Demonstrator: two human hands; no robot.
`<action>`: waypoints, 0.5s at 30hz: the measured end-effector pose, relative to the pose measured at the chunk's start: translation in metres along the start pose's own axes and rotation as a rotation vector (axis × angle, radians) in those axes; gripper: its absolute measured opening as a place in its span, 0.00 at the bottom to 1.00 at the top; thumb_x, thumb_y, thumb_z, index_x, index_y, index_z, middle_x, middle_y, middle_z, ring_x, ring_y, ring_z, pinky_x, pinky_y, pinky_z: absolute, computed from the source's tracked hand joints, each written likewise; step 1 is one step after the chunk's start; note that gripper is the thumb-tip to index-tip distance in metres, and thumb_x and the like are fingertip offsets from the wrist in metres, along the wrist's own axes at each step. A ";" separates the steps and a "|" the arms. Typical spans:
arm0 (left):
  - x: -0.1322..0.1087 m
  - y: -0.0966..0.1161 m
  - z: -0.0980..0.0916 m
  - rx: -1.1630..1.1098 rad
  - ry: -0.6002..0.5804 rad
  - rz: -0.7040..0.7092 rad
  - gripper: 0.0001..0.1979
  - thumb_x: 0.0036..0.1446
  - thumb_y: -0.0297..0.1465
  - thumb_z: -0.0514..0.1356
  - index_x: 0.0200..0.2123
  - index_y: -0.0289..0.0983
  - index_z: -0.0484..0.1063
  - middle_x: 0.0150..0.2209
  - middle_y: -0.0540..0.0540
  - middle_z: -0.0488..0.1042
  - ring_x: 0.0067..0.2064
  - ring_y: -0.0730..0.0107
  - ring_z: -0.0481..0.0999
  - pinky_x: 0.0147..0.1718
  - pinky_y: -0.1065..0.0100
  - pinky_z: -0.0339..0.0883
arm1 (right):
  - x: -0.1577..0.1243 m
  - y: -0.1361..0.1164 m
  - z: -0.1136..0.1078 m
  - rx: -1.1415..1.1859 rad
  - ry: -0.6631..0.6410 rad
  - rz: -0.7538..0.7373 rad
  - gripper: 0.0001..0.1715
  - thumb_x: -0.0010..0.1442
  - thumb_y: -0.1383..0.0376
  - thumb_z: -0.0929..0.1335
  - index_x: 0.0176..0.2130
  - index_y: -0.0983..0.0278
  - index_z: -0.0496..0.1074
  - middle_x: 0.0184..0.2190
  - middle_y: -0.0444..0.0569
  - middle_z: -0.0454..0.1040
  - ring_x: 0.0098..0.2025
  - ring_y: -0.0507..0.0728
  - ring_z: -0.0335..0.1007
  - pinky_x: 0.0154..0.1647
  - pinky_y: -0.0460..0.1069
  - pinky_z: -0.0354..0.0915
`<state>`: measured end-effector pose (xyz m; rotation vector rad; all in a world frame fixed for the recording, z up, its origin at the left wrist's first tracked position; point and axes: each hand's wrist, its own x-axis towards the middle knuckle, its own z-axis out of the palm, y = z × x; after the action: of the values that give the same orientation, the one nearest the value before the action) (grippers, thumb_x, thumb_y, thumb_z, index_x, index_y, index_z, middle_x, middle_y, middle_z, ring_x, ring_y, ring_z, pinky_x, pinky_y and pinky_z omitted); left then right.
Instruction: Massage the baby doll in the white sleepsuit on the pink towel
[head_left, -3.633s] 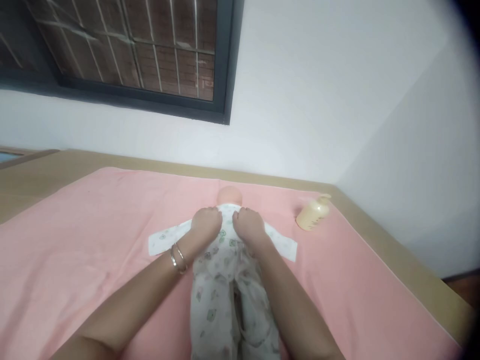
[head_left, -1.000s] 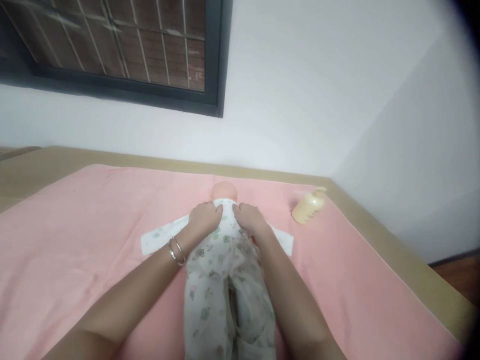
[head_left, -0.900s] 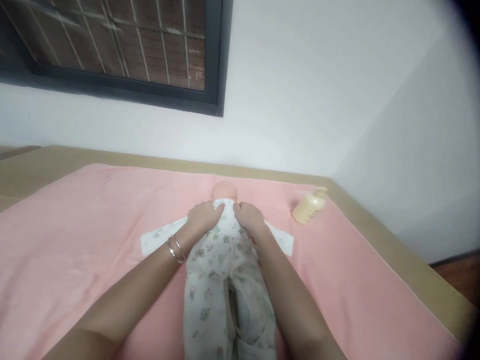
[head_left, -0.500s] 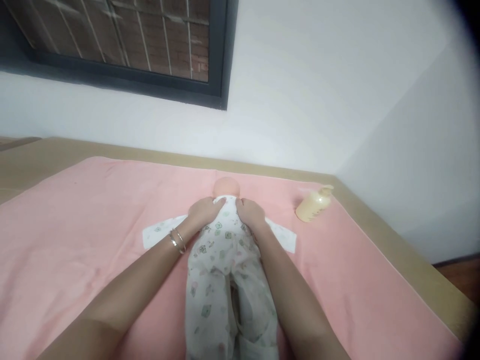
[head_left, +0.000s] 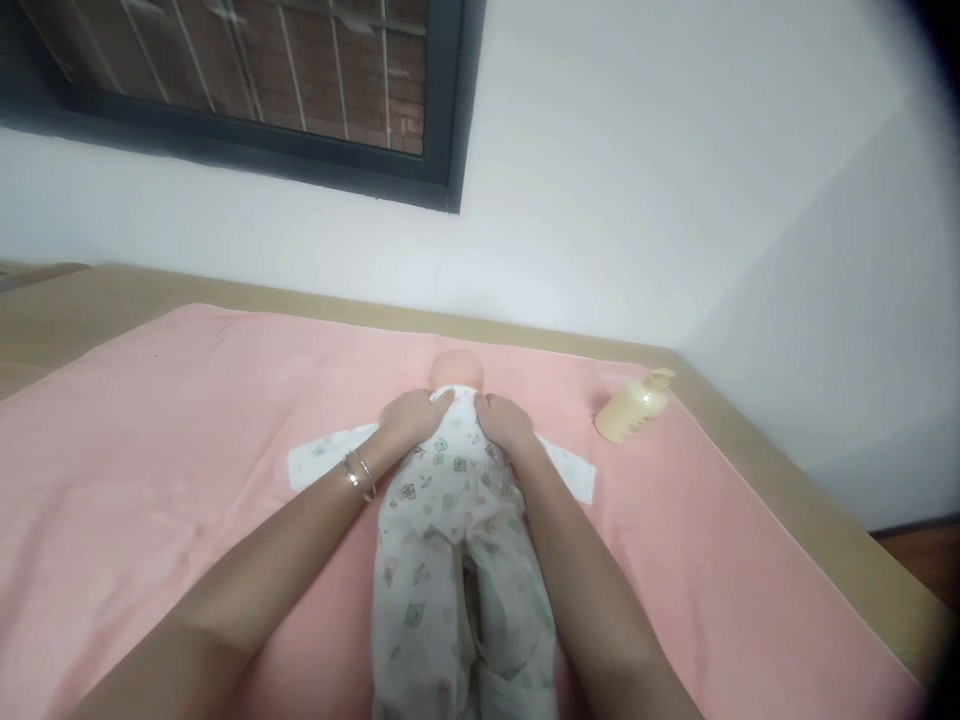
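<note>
A baby doll in a white outfit with small green and brown prints lies stretched out on a pink blanket. Its bald head points away from me and its sleeves spread to both sides. My left hand is closed around the doll's left-hand shoulder area, thumb on the chest or back of the garment; I cannot tell which side is up. On the other shoulder, my right hand grips in the same way, thumb inward. The fingers of both hands are mostly hidden beneath the doll.
A pale yellow pump bottle lies tilted on the blanket to the right. Beyond the blanket runs a tan table edge, against a white wall. A dark-framed window with bars is at the upper left.
The whole view has shifted slightly. Both hands keep the same hold on the doll's shoulders, and nothing else has visibly moved.
</note>
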<state>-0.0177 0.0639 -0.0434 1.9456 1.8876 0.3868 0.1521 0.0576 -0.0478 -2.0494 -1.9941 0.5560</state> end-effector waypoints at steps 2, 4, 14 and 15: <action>0.000 0.000 0.000 -0.002 -0.002 -0.002 0.38 0.56 0.58 0.39 0.40 0.35 0.76 0.39 0.35 0.78 0.39 0.52 0.78 0.36 0.63 0.66 | 0.001 0.001 0.001 0.000 -0.001 -0.003 0.36 0.68 0.54 0.47 0.50 0.70 0.72 0.50 0.62 0.72 0.52 0.65 0.67 0.52 0.56 0.59; 0.000 0.000 0.000 -0.005 0.001 -0.002 0.39 0.56 0.59 0.39 0.40 0.35 0.76 0.38 0.35 0.78 0.38 0.53 0.78 0.35 0.63 0.66 | 0.001 0.001 0.001 0.000 0.000 -0.007 0.36 0.68 0.54 0.47 0.50 0.70 0.72 0.50 0.62 0.72 0.52 0.65 0.67 0.52 0.56 0.59; 0.000 -0.001 0.001 -0.007 0.013 0.000 0.39 0.56 0.59 0.39 0.39 0.36 0.76 0.37 0.37 0.78 0.36 0.54 0.77 0.33 0.64 0.65 | -0.002 0.000 -0.002 0.020 -0.011 -0.008 0.36 0.68 0.54 0.47 0.51 0.71 0.71 0.51 0.62 0.71 0.53 0.66 0.66 0.53 0.57 0.59; 0.000 -0.001 0.001 -0.008 0.012 0.002 0.39 0.56 0.59 0.39 0.39 0.36 0.76 0.37 0.37 0.78 0.37 0.54 0.77 0.33 0.64 0.65 | -0.002 0.000 -0.002 0.023 -0.012 -0.008 0.36 0.68 0.54 0.47 0.51 0.71 0.70 0.51 0.62 0.71 0.53 0.66 0.66 0.52 0.57 0.59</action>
<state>-0.0181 0.0634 -0.0445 1.9444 1.8889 0.4066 0.1530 0.0559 -0.0456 -2.0290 -1.9925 0.5886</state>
